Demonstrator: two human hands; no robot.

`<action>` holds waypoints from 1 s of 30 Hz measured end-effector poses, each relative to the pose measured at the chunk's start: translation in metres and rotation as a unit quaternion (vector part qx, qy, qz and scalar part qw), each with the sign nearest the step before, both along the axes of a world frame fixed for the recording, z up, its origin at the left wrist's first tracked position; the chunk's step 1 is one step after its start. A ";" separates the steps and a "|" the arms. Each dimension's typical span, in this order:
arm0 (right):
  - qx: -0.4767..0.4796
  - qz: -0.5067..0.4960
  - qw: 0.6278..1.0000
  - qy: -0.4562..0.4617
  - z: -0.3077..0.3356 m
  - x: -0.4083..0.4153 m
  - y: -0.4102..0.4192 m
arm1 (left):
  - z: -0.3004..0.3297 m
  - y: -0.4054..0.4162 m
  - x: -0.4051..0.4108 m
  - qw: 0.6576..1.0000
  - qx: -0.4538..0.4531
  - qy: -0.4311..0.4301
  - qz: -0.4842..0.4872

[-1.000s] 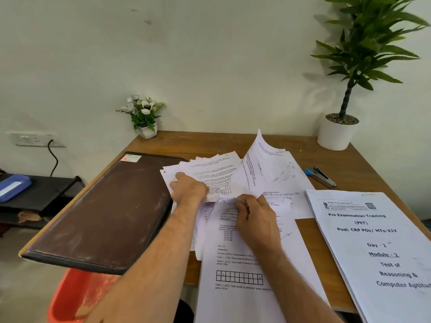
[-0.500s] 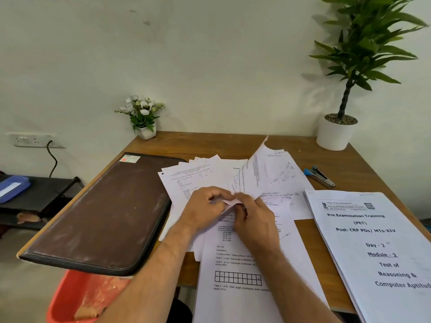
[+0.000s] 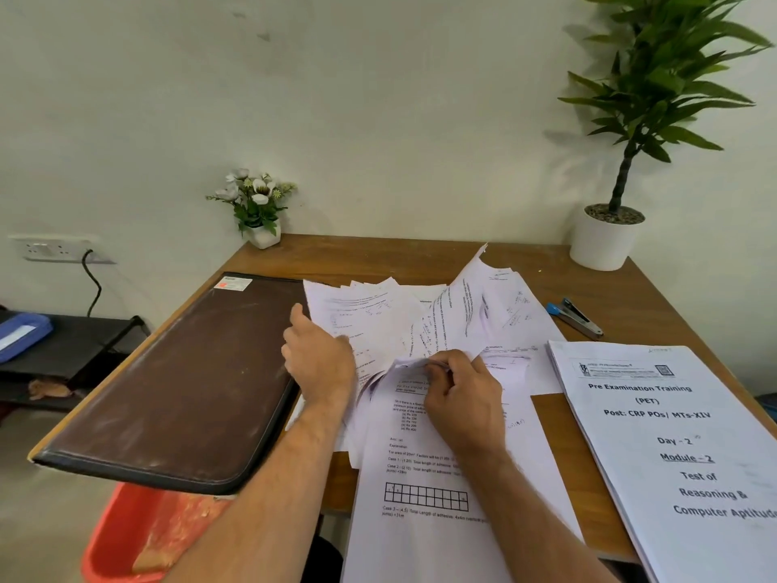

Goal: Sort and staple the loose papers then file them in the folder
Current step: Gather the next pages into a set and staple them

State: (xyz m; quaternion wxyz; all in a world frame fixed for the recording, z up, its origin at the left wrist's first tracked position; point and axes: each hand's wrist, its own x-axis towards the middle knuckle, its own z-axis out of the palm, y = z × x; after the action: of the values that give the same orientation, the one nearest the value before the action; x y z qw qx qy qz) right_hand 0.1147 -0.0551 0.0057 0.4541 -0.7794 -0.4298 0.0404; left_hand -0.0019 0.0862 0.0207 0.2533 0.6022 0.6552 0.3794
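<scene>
Head view, only one on hand. Left hand (image 3: 319, 355) has swung out from the middle of the spread to the left edge of the loose papers (image 3: 378, 317), right beside the folder (image 3: 181, 380); half a second back it was meeting the right hand over a crumpled corner. Its thumb stands up and its fingers lie over the sheets' left edge; whether they curl round a page I cannot tell. Right hand (image 3: 458, 397) stays put, fingertips pinching the curled top edge of the near sheet (image 3: 420, 477).

Reading of it: sorting is under way, one hand parting or fanning pages off to the left while the other anchors the next. Nothing looks stapled or filed from this pile yet.

Materials: papers are thin white printed sheets, fanned and overlapping across the centre of the wooden worktop (image 3: 559, 431), several with lifted, creased edges; one far sheet stands up in a peak. Folder is flat, dark brown, leather-look, scuffed, rounded corners, closed, lying at the left and overhanging the worktop's near edge. Stapler (image 3: 576, 317), slim metal with a blue end, lies far right, untouched, well apart from both hands. Thick printed booklet (image 3: 672, 439) sits squared up at right.
</scene>
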 end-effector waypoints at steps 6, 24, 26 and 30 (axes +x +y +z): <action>0.023 0.003 1.000 -0.005 0.002 -0.003 0.000 | 0.005 -0.013 -0.006 0.989 0.125 0.008 -0.073; 0.045 -0.007 0.999 0.013 0.003 -0.002 -0.005 | -0.003 -0.030 0.004 0.929 0.202 -0.025 -0.308; 0.043 0.003 0.998 0.036 0.007 -0.004 -0.007 | -0.003 -0.033 0.003 0.910 0.142 -0.022 -0.390; 0.028 0.013 0.999 -0.022 0.003 -0.008 -0.008 | -0.007 -0.028 -0.001 0.892 0.052 -0.023 -0.448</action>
State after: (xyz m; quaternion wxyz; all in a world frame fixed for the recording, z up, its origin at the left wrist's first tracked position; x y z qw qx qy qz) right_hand 0.1069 -0.0634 0.0083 0.4658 -0.7612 -0.4509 0.0166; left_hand -0.0029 0.0582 0.0136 0.3796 0.8352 0.2892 0.2732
